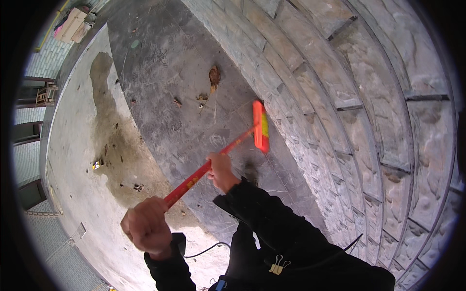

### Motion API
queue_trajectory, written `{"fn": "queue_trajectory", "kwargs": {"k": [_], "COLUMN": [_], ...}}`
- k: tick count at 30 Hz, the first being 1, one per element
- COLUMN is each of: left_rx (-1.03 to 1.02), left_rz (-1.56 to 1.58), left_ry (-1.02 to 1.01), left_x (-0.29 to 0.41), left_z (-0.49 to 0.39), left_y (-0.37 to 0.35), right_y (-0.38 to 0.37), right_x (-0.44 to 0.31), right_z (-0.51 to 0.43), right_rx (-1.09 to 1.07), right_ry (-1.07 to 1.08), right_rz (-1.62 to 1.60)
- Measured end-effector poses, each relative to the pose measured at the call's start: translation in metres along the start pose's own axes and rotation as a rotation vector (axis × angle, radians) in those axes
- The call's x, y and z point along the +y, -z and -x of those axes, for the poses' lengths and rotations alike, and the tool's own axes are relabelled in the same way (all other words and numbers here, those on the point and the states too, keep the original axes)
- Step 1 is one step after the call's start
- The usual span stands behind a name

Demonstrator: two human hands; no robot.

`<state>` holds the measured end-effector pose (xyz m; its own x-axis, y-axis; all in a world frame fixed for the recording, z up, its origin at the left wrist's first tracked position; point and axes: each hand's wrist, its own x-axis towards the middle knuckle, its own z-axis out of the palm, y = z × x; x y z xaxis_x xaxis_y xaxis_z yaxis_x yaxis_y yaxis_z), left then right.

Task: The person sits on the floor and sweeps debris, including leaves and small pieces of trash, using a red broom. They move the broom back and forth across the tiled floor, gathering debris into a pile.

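Note:
A broom with a red handle (189, 182) and an orange and yellow head (261, 127) crosses the middle of the view. My left hand (146, 225) grips the upper part of the handle, near its end. Lower down the handle, closer to the head, my right hand (220, 171) is closed around it. The broom head is slightly blurred and lies by the foot of the stone-block wall (313, 98); whether its bristles touch the floor cannot be told. Dry brown leaves (214, 75) and small bits of debris (177, 103) lie on the dark tiled floor (164, 72).
The stone wall bounds the right side. Left of the dark strip is pale concrete (69, 138) with a wet brown patch (120, 145), a small yellow wrapper (96, 165) and scraps. Farther off stand cardboard (71, 25) and a wooden chair (45, 95). A black cable (207, 249) hangs near my body.

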<state>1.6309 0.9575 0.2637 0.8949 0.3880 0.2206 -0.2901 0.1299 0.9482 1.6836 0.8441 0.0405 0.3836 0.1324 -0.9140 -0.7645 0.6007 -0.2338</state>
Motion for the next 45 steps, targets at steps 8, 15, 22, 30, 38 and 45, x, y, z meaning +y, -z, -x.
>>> {"fn": "queue_trajectory", "kwargs": {"k": [8, 15, 22, 30, 38, 45], "left_rx": [-0.17, -0.104, 0.106, -0.045, 0.38, 0.577], "left_rz": [-0.232, -0.012, -0.013, -0.202, -0.217, -0.309], "left_ry": [-0.18, -0.07, 0.175, -0.001, -0.251, -0.348], "left_x": [0.047, 0.093, 0.054, 0.089, 0.177, 0.212], "left_z": [0.022, 0.003, 0.036, 0.079, 0.181, 0.303], "left_y": [-0.027, -0.004, 0.002, 0.024, 0.057, 0.087], "right_y": [-0.062, -0.021, 0.035, -0.033, -0.009, 0.097], "right_x": [-0.027, -0.01, 0.022, 0.057, 0.162, 0.294], "right_z": [0.03, 0.095, 0.067, 0.049, 0.155, 0.212], "right_rx": [-0.325, -0.24, 0.023, -0.328, -0.473, -0.497], "right_ry": [0.013, -0.035, -0.214, -0.148, -0.349, -0.811], "right_rz": [0.159, 0.099, 0.094, 0.369, 0.558, 0.758]}}
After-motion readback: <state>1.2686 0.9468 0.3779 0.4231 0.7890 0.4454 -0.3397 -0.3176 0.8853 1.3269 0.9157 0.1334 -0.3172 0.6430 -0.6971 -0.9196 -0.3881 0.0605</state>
